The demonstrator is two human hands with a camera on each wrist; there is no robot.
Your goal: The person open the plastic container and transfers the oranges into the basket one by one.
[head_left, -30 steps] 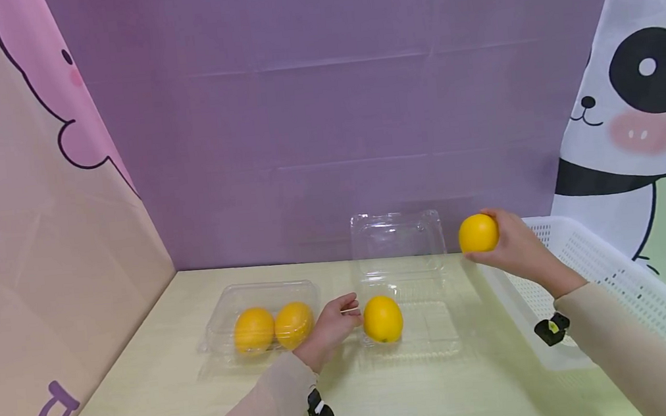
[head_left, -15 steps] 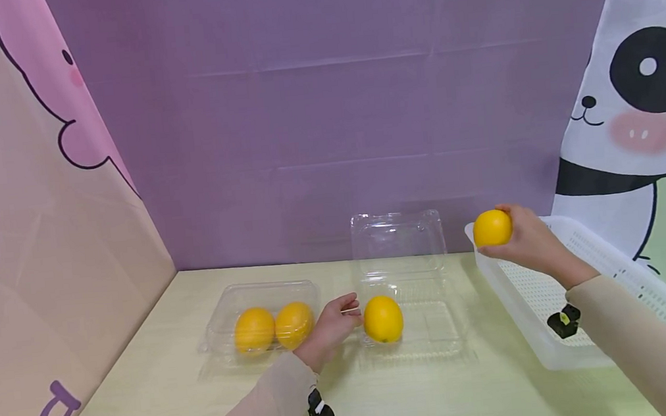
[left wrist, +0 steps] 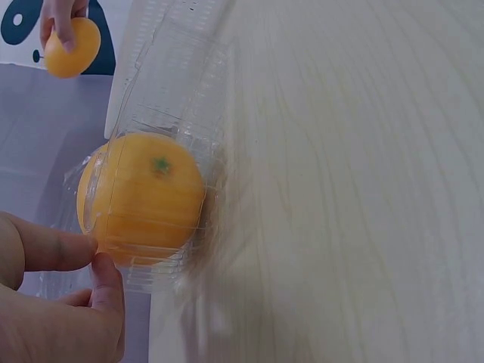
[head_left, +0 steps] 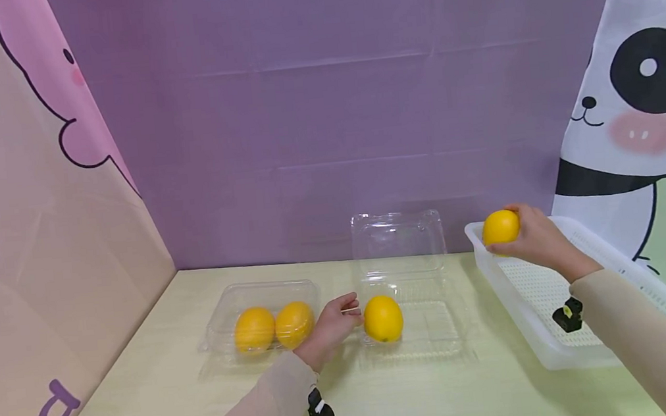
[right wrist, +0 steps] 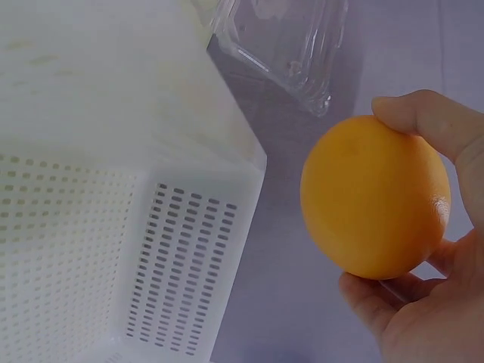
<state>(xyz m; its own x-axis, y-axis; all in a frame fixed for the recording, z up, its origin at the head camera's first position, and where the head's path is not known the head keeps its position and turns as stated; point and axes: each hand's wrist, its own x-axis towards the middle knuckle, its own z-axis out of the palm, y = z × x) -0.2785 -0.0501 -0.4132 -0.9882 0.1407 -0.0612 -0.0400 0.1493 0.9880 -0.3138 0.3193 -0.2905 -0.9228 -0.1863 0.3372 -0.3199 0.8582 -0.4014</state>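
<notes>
My right hand (head_left: 541, 242) grips an orange (right wrist: 374, 198) between thumb and fingers, above the far end of the white basket (head_left: 662, 298). The basket's perforated floor and end wall show in the right wrist view. At the middle of the table, an open clear plastic clamshell box (head_left: 429, 328) has its lid raised at the back. Another orange (head_left: 383, 319) sits in its left side. My left hand (head_left: 334, 327) pinches that box's left rim between thumb and index finger, close beside the orange. In the left wrist view the same orange (left wrist: 144, 197) shows through the clear wall.
Left of my left hand stands a closed clear clamshell box (head_left: 220, 313) with two oranges (head_left: 254, 329) visible in it. Behind the pale wooden table (head_left: 146, 383) hangs a purple cloth (head_left: 301, 118). Printed panels flank both sides.
My right hand has carried its orange to the right, from beside the basket's far left corner to over its far end, then slightly down. The left hand has stayed in place.
</notes>
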